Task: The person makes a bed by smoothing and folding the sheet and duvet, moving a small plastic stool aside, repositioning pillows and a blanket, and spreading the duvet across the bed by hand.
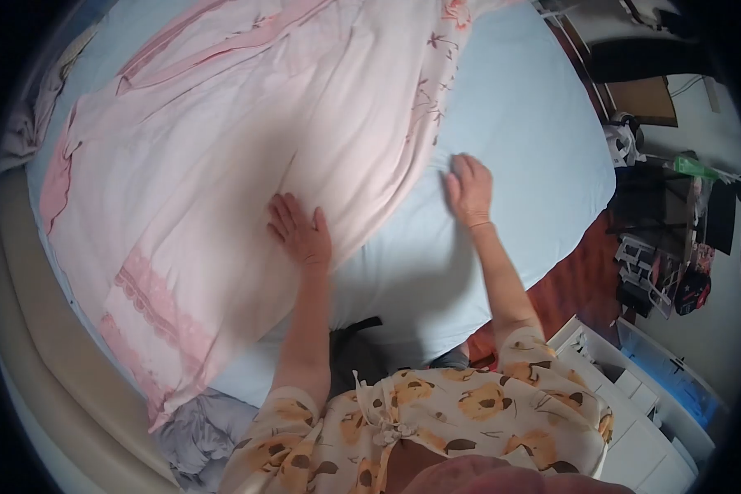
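A pale pink cover (pixel 222 165) with darker pink trim lies with folds over the left part of a bed with a light blue sheet (pixel 519 132). My left hand (pixel 301 232) rests flat on the cover near its middle, fingers spread. To the right, beyond the cover's flowered edge, my right hand (pixel 471 191) is on the blue sheet. Its fingers are bent toward the sheet, and I see nothing held in them.
A beige padded bed edge (pixel 58 313) runs along the left. Grey bunched cloth (pixel 202 436) lies at the lower left. A white drawer unit (pixel 634 395) stands at the lower right, and a cluttered rack (pixel 659 239) is beyond the reddish floor (pixel 576 288).
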